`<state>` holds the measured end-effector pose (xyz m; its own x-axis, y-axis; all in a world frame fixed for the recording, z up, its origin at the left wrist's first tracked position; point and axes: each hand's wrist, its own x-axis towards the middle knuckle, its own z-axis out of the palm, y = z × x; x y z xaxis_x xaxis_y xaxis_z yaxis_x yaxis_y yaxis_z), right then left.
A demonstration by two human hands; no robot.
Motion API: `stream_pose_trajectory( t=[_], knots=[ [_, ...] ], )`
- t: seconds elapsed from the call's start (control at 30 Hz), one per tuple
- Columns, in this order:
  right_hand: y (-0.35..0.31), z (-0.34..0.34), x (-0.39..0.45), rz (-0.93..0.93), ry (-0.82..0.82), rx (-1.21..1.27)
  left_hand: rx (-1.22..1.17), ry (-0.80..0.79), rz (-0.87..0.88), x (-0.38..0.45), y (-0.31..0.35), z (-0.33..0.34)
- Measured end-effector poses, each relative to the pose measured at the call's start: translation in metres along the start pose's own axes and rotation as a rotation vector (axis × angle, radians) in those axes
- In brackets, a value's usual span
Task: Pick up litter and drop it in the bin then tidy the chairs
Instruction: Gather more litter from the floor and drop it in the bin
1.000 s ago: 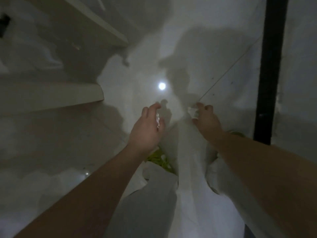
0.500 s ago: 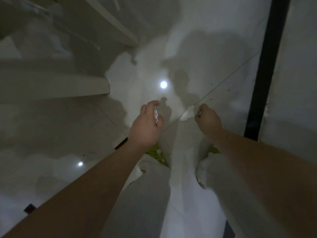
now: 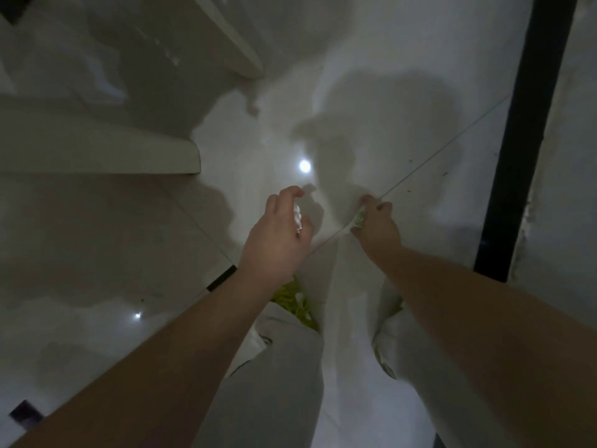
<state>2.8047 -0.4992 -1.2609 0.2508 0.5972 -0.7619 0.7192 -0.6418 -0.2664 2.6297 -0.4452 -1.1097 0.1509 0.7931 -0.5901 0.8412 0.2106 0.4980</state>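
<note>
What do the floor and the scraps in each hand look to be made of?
Floor: glossy tile, likely ceramic; it mirrors a lamp and shows grout lines. White scrap in the left hand: crumpled, probably paper or tissue. Scrap in the right hand: pale, crinkled; material unclear.

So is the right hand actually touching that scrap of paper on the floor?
Touching. The head view shows the right hand with its fingers curled round the pale scrap of paper, no gap between them.
</note>
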Motion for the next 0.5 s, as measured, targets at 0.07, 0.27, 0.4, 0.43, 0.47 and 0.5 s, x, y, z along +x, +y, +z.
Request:
stream_pose_trajectory(
  t=[0.07, 0.27, 0.4, 0.43, 0.47, 0.5],
  knots=[
    [0.004, 0.01, 0.01, 0.003, 0.071, -0.05, -0.006, -0.01, -0.018, -0.001, -0.006, 0.005],
    [0.01, -0.014, 0.0, -0.073, 0.007, -0.104, -0.092, 0.004, -0.143, -0.021, -0.004, 0.001],
    [-0.017, -0.072, -0.047, -0.074, 0.014, 0.088, -0.147, 0.042, -0.122, -0.039, 0.031, -0.023],
    [-0.027, -0.09, -0.062, -0.077, 0.019, 0.136, -0.159, 0.057, -0.124, -0.046, 0.042, -0.033],
    [-0.037, -0.11, -0.08, -0.07, 0.019, 0.186, -0.172, 0.068, -0.128, -0.054, 0.054, -0.042],
    [-0.047, -0.128, -0.098, -0.053, 0.012, 0.248, -0.189, 0.079, -0.132, -0.063, 0.065, -0.052]
  ],
)
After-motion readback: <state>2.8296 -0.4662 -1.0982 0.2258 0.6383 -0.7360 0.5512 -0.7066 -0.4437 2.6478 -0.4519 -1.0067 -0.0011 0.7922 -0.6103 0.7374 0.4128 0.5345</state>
